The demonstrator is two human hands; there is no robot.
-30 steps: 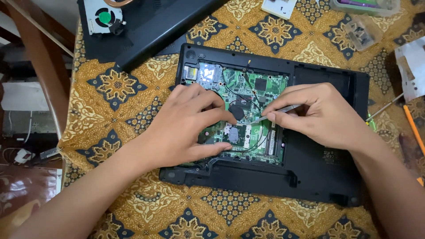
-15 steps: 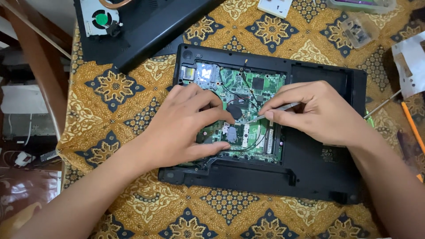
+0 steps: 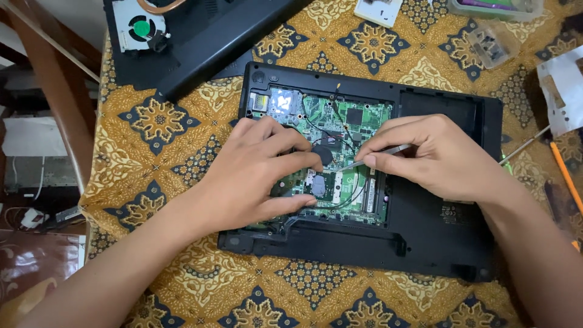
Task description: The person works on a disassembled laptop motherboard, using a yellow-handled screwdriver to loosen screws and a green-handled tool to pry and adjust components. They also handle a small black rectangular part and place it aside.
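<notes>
The worktop [image 3: 182,121] has a yellow and blue patterned cloth on it. An open black laptop base [image 3: 437,243] lies in the middle. A black cover [image 3: 206,42] with a small fan [image 3: 141,29] lies at the top left.

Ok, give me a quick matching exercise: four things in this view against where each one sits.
Things:
1. cooling fan
2. green motherboard
3. orange pencil
4. metal tweezers

Places:
A. pinched in the right hand
B. inside the open black laptop base
C. far right edge, on the patterned cloth
D. top left, on the black panel

Pairs: 1-D, 2-B, 3-C, 4-A
</notes>
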